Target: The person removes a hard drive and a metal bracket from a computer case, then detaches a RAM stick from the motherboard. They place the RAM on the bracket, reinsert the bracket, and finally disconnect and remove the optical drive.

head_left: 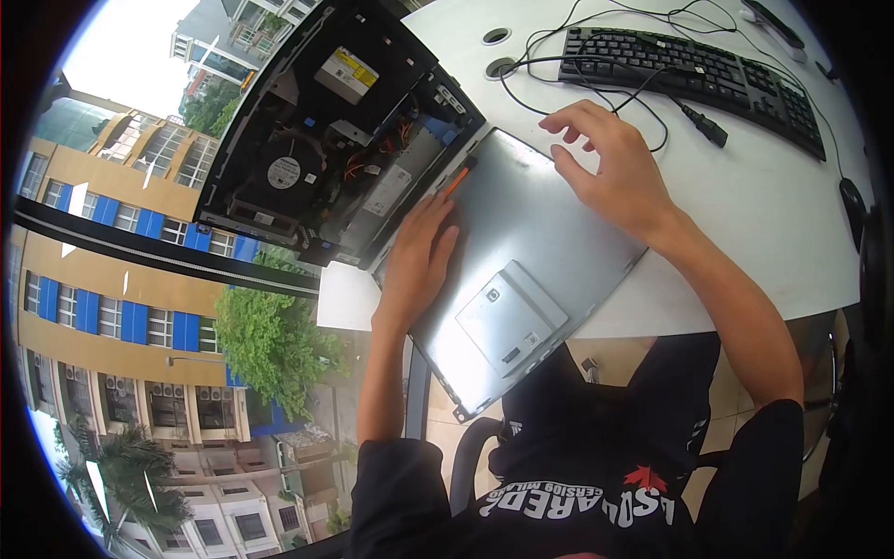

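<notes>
Black short-sleeved shirt (400,489) with white lettering (568,508) and red leaf (645,479).

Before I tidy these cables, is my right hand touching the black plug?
Apart: the head view shows white desk between the right hand and black plug.

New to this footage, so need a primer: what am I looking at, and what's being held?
No robot here: one picture, from a camera worn on a person's head, showing their bare hands. The white desk bears a keyboard, cables and a metal side panel overhanging its edge, beside an opened desktop computer case. The left hand lies along the panel, fingertips at a slim orange object; whether it's gripped is unclear. The right hand, loosely curled, looks empty.
</notes>
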{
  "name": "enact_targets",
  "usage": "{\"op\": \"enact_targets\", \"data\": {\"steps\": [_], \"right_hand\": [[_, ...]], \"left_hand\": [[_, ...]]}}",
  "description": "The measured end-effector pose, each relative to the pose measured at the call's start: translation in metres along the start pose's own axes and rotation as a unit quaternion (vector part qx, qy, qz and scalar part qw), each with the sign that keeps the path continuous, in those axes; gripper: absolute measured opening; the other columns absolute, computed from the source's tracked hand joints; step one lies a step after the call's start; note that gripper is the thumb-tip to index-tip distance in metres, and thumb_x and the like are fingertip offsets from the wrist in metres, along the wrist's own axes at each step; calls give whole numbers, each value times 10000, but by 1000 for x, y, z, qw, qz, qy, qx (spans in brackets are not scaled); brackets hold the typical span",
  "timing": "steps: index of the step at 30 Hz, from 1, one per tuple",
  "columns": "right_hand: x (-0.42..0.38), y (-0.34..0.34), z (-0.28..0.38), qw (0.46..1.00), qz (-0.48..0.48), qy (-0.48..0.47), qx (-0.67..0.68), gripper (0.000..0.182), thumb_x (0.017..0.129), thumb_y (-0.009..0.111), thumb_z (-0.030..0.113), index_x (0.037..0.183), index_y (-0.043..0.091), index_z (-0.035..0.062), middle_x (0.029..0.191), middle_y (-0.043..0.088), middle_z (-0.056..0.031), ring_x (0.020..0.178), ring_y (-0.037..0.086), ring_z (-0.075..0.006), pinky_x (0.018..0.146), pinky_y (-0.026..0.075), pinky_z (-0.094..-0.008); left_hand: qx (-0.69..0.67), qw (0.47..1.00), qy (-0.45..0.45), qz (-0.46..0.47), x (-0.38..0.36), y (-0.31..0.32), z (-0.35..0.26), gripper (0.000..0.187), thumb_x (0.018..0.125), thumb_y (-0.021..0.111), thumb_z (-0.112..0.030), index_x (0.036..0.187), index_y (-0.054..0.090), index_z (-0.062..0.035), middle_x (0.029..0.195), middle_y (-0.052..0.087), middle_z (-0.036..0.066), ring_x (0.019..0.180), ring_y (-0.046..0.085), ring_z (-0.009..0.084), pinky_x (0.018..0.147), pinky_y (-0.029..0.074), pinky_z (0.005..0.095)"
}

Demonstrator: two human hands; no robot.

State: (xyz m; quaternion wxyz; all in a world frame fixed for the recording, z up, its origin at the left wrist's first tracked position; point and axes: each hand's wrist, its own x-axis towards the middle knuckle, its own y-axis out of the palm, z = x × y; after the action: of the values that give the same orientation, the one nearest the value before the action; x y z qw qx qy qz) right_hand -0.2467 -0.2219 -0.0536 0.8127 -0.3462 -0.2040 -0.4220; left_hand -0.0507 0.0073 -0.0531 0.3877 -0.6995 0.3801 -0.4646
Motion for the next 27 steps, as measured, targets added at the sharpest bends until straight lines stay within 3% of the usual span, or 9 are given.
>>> {"op": "enact_targets", "data": {"steps": [10,19,22,25,26,27], "right_hand": [[0,0,0,1000,4,-7,7,231,872,670,105,1088,703,32,1057,706,-103,947,676,-256,836,542,-380],[1,-2,1,1000,8,2,2,223,876,666,106,1086,702,39,1059,709,-91,926,671,-245,831,540,-373],[2,-4,5,1000,15,8,11,226,876,660,102,1089,703,39,1054,707,-89,918,668,-239,822,544,-368],[3,-5,9,1000,23,14,13,228,875,651,94,1088,705,38,1051,704,-91,913,666,-235,810,549,-369],[2,-4,10,999,28,18,12,228,874,648,92,1087,706,37,1050,704,-92,912,666,-234,805,551,-370],[2,-3,10,999,30,15,13,227,873,646,91,1085,707,37,1049,704,-92,911,667,-233,802,551,-373]], "left_hand": [[101,994,29,-3,6,-3,4,370,1023,591,-144,1376,609,-34,1381,638,145,1360,516,363,1123,396,462],[31,998,54,-1,34,3,0,328,1000,619,-122,1315,651,-35,1343,654,159,1290,568,358,1117,396,452],[41,990,102,-84,42,-4,3,319,976,659,-94,1288,663,-32,1228,711,137,1158,658,300,1013,475,413],[9,973,23,-230,51,-30,-4,309,959,700,-93,1261,676,-31,1035,755,101,941,714,192,814,539,326],[-10,955,-1,-295,56,-40,-6,220,937,724,-71,1153,705,-33,966,752,91,755,707,148,695,531,303],[-42,946,-29,-321,60,-50,-4,247,947,726,-98,1176,694,-11,922,747,86,730,692,126,673,517,273]]}}
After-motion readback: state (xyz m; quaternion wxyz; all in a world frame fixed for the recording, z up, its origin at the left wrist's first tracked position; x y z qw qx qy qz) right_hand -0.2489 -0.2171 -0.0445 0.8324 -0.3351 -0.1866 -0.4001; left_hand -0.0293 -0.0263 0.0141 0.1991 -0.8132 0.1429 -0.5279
